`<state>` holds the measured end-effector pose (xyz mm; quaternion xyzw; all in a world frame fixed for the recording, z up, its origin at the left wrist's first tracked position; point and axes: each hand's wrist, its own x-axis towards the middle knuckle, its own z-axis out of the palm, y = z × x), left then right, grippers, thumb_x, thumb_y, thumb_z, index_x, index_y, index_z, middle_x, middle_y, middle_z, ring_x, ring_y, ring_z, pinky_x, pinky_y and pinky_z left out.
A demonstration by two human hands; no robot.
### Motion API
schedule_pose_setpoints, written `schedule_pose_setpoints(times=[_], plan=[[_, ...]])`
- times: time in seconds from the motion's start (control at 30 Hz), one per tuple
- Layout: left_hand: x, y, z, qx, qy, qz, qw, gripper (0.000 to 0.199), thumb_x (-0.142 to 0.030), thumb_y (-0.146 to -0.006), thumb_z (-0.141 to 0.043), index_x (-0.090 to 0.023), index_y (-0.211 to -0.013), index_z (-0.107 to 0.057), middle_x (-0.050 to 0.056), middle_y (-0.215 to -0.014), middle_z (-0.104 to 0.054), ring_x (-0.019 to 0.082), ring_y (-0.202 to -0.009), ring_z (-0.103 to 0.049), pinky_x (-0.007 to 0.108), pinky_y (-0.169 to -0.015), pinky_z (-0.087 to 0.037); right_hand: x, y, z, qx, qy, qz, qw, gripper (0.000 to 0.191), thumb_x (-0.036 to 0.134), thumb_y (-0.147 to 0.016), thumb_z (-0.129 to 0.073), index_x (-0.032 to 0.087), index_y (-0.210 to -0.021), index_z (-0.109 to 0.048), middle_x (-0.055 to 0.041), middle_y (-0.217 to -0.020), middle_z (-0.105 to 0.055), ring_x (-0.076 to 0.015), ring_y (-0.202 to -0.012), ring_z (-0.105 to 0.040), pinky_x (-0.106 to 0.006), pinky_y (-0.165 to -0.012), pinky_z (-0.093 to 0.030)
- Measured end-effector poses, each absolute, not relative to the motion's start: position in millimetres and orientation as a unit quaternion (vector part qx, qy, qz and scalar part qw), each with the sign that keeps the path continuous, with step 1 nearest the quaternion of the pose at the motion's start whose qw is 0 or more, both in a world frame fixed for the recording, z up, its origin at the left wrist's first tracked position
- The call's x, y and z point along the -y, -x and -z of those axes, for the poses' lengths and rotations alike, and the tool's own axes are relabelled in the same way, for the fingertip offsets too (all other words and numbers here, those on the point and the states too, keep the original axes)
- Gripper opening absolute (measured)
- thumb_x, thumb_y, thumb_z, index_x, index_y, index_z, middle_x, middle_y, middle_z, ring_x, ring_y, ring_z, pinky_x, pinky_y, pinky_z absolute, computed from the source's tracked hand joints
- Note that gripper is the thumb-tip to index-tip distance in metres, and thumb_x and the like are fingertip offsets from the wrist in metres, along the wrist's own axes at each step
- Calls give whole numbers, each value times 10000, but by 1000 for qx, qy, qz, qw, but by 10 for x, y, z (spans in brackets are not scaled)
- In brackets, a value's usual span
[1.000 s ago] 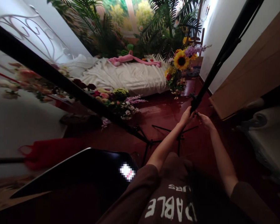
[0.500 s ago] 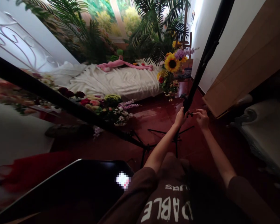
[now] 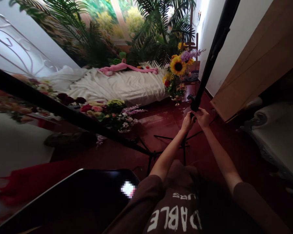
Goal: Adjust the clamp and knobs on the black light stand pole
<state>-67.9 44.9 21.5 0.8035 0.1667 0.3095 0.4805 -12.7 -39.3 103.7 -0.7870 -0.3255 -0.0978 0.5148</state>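
A black light stand (image 3: 208, 65) leans up toward the top right, its thin legs spread low on the red floor. My left hand (image 3: 188, 121) is closed round its pole, just under a dark clamp-like collar (image 3: 193, 101). Against the pole's right side, my right hand (image 3: 203, 117) has its thumb and fingers bent in and touching the stand at the same height. Whatever small part lies under those right fingertips is hidden. A second black pole (image 3: 63, 114) crosses from the upper left down to its own legs near the middle.
A bench with white cloth (image 3: 132, 86) carries a pink plush toy (image 3: 119, 67). Sunflowers (image 3: 178, 65) and mixed flowers (image 3: 112, 112) stand around it. A brown panel (image 3: 244, 68) leans at right beside a pale sofa (image 3: 278, 133). A dark screen (image 3: 88, 198) lies close at lower left.
My right hand has moved left, from holding a small dark piece beside the pole to touching the pole itself. My left hand stays on the stand. The view has shifted slightly.
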Motion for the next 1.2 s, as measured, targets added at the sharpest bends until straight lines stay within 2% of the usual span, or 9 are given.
schedule_pose_setpoints(times=[0.23,0.37,0.47,0.63,0.8,0.93,1.07,1.2], plan=[[-427,723,-316,-178,-804,-288,488,341,-392,-934,-439,-186,-1204,-466,77,-949,-668,166,-816,-643,289,-762,-478,301,-179,-1753,424,700,156,553,459,590,-830,-584,215,-1076,-679,-41,-985,-695,-214,-969,-660,-400,-931,-509],[-398,747,-359,-186,-796,-297,494,284,-354,-938,-434,-195,-1169,-479,72,-966,-669,153,-823,-638,277,-757,-470,265,-314,-1780,454,685,143,552,517,629,-832,-553,232,-1153,-636,-41,-1050,-672,-206,-1039,-643,-352,-896,-533],[-384,757,-367,-177,-784,-291,519,300,-352,-934,-435,-189,-1184,-469,61,-923,-674,140,-753,-633,271,-728,-468,264,-292,-1737,448,687,132,557,530,630,-826,-561,230,-1167,-633,-52,-1067,-670,-213,-1042,-643,-354,-887,-537],[-386,737,-322,-177,-782,-300,517,312,-356,-932,-434,-179,-1186,-473,70,-941,-670,138,-748,-628,273,-729,-469,418,-177,-1761,429,694,137,562,451,575,-878,-525,232,-1141,-655,-56,-1080,-668,-196,-1002,-645,-349,-870,-538],[-391,712,-248,-175,-787,-318,499,321,-355,-938,-426,-186,-1208,-465,76,-971,-662,137,-787,-622,262,-744,-469,820,-169,-1465,452,752,71,473,335,488,-889,-556,232,-1046,-704,-72,-1013,-694,-205,-915,-641,-318,-729,-557],[-395,704,-211,-169,-785,-329,497,328,-362,-940,-421,-183,-1212,-461,86,-994,-655,144,-818,-619,264,-760,-467,1064,-195,-1007,496,781,-24,380,384,460,-829,-644,253,-1152,-669,-89,-1134,-656,-249,-1040,-597,-352,-731,-562],[-403,689,-181,-167,-787,-325,497,323,-366,-944,-415,-185,-1208,-458,83,-986,-653,142,-804,-619,262,-755,-467,1129,-182,-715,474,788,-51,390,456,501,-834,-624,271,-1228,-624,-91,-1181,-632,-253,-1064,-586,-375,-776,-555],[-416,677,-163,-160,-791,-329,490,337,-377,-943,-407,-174,-1209,-452,95,-988,-646,153,-814,-618,270,-755,-465,1108,-185,-637,459,784,-44,415,503,566,-820,-617,263,-1221,-626,-89,-1135,-659,-231,-942,-618,-380,-810,-532]])
